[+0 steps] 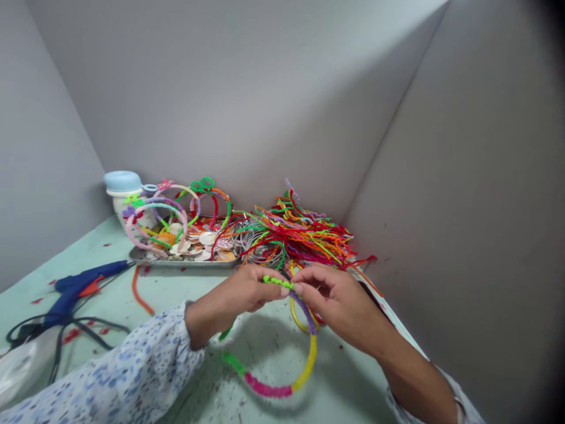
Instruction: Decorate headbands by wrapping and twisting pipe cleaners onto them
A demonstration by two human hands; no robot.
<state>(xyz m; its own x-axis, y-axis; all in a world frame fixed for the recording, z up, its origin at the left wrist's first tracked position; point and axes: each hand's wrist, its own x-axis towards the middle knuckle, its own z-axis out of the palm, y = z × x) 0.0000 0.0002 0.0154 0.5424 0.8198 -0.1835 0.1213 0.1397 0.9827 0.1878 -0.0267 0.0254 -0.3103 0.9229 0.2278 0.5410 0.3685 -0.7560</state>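
Note:
Between my two hands is a headband point(304, 370) wrapped in fuzzy pipe cleaner, with purple, yellow, pink and green sections curving down toward me. My left hand point(247, 288) pinches a lime-green pipe cleaner point(278, 282) at the headband's upper part, its thumb just below the twist. Close beside it, my right hand point(335, 300) has thumb and fingertips pressed together where the lime-green piece meets the purple section. The fingers hide part of the band.
A metal tray point(189, 264) holds shells and finished-looking headbands point(156, 206). Beside it lie bundled pipe cleaners point(304, 235). On the left are a blue glue gun point(79, 288) with its cord, a white jar with a blue lid point(122, 181), and an orange pipe cleaner point(140, 292).

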